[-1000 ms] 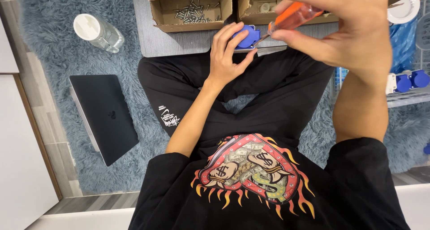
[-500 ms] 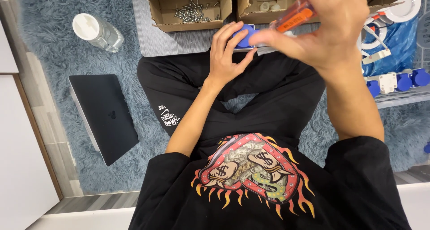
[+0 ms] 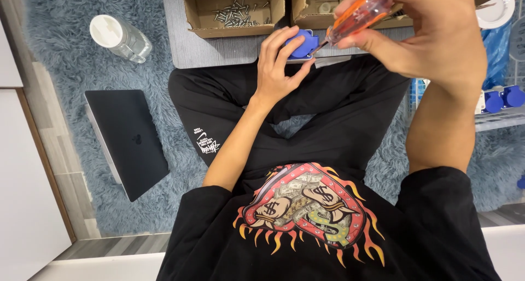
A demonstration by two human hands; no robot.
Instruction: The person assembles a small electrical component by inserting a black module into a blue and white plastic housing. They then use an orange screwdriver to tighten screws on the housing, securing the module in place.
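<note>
— Two hands, both busy. What's in the left hand [image 3: 280, 68]?

— A blue socket [image 3: 302, 45], a small round-edged plastic part. The fingers curl around its near side and the thumb presses its lower edge, so the grip is clamped on it. It sits at the front edge of the grey counter [image 3: 219, 51], just above the person's crossed legs.

— And the right hand [image 3: 432, 37]?

— Closed around a screwdriver [image 3: 358, 17] with a clear orange handle. The hand is raised close to the camera, so it looks big. The handle slants down to the left, and the dark shaft runs toward the socket. I cannot tell whether the tip touches it; the thumb and the socket's edge hide the spot.

— What stands behind on the counter?

— A screw box [image 3: 235, 12], open cardboard with a scatter of metal screws inside. Just beside it to the right is a second box [image 3: 322, 7], mostly hidden by the right hand.

— Anything on the floor?

— A shaggy blue-grey rug [image 3: 65, 62]. On it, to the left, lies a closed dark laptop [image 3: 127, 141], and farther up a clear bottle [image 3: 120, 37] with a white cap, lying on its side. At the far right, more blue sockets [image 3: 503, 98] rest on a wire rack, well apart from the one in hand.

— And the person?

— Seated cross-legged in black trousers and a black shirt with a flame print.
</note>
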